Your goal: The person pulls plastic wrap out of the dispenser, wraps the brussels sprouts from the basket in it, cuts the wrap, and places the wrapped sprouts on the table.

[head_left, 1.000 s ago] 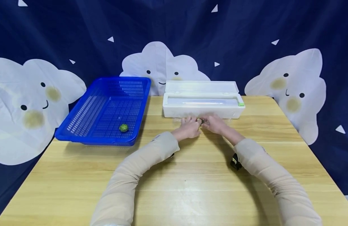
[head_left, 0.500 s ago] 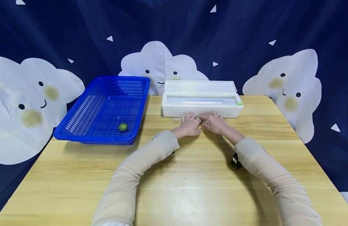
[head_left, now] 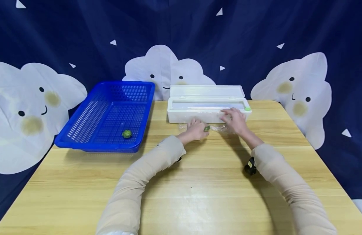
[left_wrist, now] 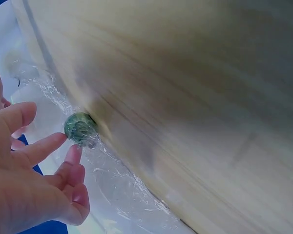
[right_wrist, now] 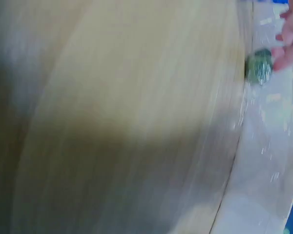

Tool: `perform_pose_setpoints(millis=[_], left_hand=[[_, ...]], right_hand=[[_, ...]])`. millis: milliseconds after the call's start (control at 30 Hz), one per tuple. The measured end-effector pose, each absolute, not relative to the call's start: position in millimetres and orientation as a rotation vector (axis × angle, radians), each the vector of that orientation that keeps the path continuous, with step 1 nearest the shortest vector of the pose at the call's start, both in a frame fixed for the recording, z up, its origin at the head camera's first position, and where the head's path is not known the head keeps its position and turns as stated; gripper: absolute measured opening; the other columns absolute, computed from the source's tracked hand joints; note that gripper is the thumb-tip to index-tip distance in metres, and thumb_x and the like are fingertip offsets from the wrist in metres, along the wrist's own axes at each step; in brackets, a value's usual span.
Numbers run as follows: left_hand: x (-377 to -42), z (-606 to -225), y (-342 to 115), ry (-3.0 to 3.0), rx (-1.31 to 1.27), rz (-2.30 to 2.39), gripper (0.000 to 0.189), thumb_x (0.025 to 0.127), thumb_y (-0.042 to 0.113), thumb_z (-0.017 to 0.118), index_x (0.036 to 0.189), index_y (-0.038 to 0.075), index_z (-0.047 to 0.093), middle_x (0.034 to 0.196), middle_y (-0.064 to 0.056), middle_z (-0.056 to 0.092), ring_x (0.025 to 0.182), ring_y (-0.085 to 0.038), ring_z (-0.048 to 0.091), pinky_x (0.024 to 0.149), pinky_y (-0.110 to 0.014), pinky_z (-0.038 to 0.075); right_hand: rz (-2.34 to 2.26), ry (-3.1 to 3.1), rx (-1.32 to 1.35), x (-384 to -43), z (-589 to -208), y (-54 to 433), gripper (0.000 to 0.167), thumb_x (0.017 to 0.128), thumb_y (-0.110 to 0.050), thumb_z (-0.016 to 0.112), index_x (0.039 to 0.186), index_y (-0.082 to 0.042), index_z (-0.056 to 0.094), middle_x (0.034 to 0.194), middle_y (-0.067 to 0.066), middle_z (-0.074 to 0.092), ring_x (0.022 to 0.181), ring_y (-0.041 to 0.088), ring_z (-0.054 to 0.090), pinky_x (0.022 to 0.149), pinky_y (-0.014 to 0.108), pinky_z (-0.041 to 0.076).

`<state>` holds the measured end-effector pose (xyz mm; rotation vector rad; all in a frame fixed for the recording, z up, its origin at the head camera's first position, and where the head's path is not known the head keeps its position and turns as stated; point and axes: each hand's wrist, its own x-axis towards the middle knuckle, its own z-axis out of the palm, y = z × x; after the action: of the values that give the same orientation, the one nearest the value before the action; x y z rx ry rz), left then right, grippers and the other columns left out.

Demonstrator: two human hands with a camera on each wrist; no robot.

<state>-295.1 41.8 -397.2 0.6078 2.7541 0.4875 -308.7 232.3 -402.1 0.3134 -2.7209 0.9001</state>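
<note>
A small round green ball (head_left: 206,128) wrapped in clear film lies on the table in front of the white cling film box (head_left: 187,116). My left hand (head_left: 196,129) is right beside it; in the left wrist view its fingertips touch one side of the wrapped ball (left_wrist: 80,129). My right hand (head_left: 236,120) is apart from the ball, at the front of the box, fingers loosely bent and holding nothing visible. Crumpled cling film (head_left: 220,128) spreads along the box's foot, and in the left wrist view the film (left_wrist: 115,187) runs out from the ball.
The box lid (head_left: 205,90) stands raised behind, and a green tab (head_left: 247,109) sits at the box's right end. To the left is a blue plastic basket (head_left: 96,145) with another small green ball (head_left: 127,133) in it. The wooden table (head_left: 192,199) reaches back to a dark curtain.
Both hands were together at the green ball. My right hand has let go and moved right and up to the front of the box; the left has stayed by the ball.
</note>
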Motion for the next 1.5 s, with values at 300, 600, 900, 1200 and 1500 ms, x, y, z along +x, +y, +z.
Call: perform_pose_setpoints(millis=[300,600,900,1200,1500], left_hand=[[-296.5,-397.0,54.0,2.767,0.628,0.455,0.046,0.091,0.032,0.052,0.135,0.019,0.045,0.135,-0.011,0.040,0.120,-0.027,0.026,0.095,-0.043,0.023],[-298.7,-397.6,65.2,2.782,0.649,0.478,0.042,0.091,0.030,0.052,0.131,0.018,0.050,0.130,-0.008,0.045,0.107,-0.024,0.030,0.087,-0.039,0.026],[-298.2,-394.5,88.5,2.964,0.776,0.742,0.034,0.084,0.020,0.060,0.117,0.014,0.055,0.119,-0.005,0.047,0.112,-0.022,0.037,0.089,-0.034,0.034],[-306.1,-391.7,128.9,3.031,1.013,0.822,0.049,0.081,0.026,0.064,0.126,0.018,0.047,0.129,0.003,0.048,0.113,-0.017,0.038,0.086,-0.029,0.030],[-315.7,-392.8,159.1,2.990,1.022,0.715,0.075,0.076,0.029,0.065,0.137,0.017,0.023,0.119,0.007,0.059,0.126,-0.020,0.026,0.098,-0.038,0.020]], right_hand=[[0.895,-2.616,-0.181,-318.8,-402.0,285.1,0.089,0.076,-0.033,0.073,0.145,-0.012,0.021,0.128,0.025,0.027,0.115,0.040,0.025,0.093,0.051,0.022],[1.040,-2.771,-0.267,-319.9,-404.2,324.3,0.089,0.079,-0.048,0.065,0.146,-0.015,0.017,0.130,0.028,0.018,0.118,0.041,0.018,0.093,0.055,0.019],[1.209,-2.691,-0.243,-325.4,-407.8,329.8,0.079,0.081,-0.040,0.066,0.144,-0.013,0.026,0.131,0.028,0.020,0.119,0.039,0.019,0.097,0.054,0.022],[1.179,-2.685,-0.235,-328.8,-418.3,314.3,0.078,0.081,-0.038,0.066,0.143,-0.012,0.028,0.130,0.031,0.025,0.118,0.041,0.025,0.096,0.052,0.025],[1.168,-2.671,-0.236,-328.2,-423.2,302.4,0.067,0.082,-0.025,0.064,0.140,-0.011,0.034,0.130,0.030,0.029,0.119,0.041,0.027,0.095,0.050,0.026]])
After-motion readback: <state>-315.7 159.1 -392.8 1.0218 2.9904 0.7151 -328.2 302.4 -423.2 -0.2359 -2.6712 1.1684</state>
